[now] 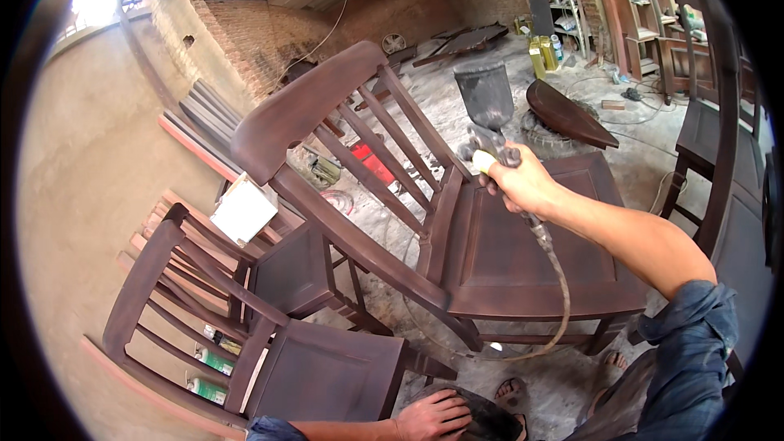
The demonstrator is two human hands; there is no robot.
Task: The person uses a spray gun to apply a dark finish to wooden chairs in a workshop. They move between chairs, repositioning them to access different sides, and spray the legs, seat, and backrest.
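Note:
My right hand [516, 180] is closed around the handle of a paint spray gun [483, 98], a dark cup on its top. An air hose [563, 278] curves down from the grip. The gun is held above the seat of a dark brown wooden chair [531, 253], close to its slatted backrest [306, 110]. My left hand [434, 415] lies at the lower edge with its fingers stretched over a dark surface that looks like my knee. It holds nothing. Beside it stands a second dark chair [327, 367].
Another dark seat [294, 269] stands behind the left chair. Green-labelled cans [214, 361] sit by the wall, below leaning boards [204, 139]. A red container [373, 162] and a curved dark panel [567, 114] lie beyond. More dark chairs [702, 131] line the right.

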